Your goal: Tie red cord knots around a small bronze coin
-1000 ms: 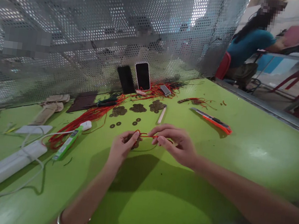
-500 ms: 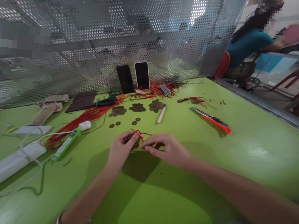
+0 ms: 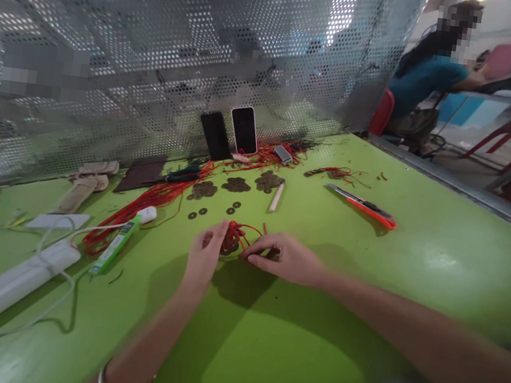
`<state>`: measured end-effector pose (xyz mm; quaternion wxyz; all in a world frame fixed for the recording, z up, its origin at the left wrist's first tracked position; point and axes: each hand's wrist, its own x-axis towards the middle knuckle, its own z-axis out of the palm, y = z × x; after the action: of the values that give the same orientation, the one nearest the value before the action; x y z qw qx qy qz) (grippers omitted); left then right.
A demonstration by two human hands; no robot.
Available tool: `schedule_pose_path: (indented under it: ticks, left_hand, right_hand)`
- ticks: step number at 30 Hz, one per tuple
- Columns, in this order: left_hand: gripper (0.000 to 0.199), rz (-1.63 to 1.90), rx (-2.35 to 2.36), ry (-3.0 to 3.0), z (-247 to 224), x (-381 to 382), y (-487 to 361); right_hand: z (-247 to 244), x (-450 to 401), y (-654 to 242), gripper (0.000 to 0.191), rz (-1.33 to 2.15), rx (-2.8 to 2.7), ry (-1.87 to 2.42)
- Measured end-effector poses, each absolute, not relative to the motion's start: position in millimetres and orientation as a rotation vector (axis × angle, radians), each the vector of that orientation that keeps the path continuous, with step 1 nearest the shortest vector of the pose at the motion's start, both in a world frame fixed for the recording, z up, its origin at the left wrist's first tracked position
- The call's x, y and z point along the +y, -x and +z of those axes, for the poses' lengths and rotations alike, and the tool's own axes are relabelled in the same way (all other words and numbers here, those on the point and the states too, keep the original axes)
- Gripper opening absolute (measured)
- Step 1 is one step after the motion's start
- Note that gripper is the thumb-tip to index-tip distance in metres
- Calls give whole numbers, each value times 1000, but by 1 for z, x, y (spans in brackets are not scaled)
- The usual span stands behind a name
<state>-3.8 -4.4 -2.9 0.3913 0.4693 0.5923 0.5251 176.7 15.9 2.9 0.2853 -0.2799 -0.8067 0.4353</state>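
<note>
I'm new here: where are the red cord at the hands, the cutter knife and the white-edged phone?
Red cord [image 3: 233, 230]: head view, on its tangled loops.
Cutter knife [image 3: 364, 208]: head view, on its handle.
White-edged phone [image 3: 244, 130]: head view, on its dark screen.

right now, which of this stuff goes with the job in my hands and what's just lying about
Likely part of the job: red cord and coins at the left hand and right hand; coin piles; cord bundle; perhaps the orange-handled knife.

Seemingly just lying about: black phone; white-edged phone; power strip; green box.
</note>
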Motion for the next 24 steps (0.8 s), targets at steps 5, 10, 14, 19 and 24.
schedule_pose_path:
  ticks: [5,10,14,19,24]
  left_hand:
    - [35,1319,1387,-1169,1,-3,0]
    - [31,1300,1366,-1160,2,-3,-1]
    - [29,1290,1376,-1165,2,-3,0]
    - [28,1298,1391,-1152,4,-4,-1]
    - [26,1274,1384,-1157,6,-7,-3]
  right_hand:
    - [2,16,-177,23,1167,-2162,745]
    - [0,16,-177,24,1164,-2207,741]
    - [3,14,-177,22,1098,-2248,692]
    - [9,11,-177,18,960,-2206,653]
    - [8,11,-178,18,928,-2079,677]
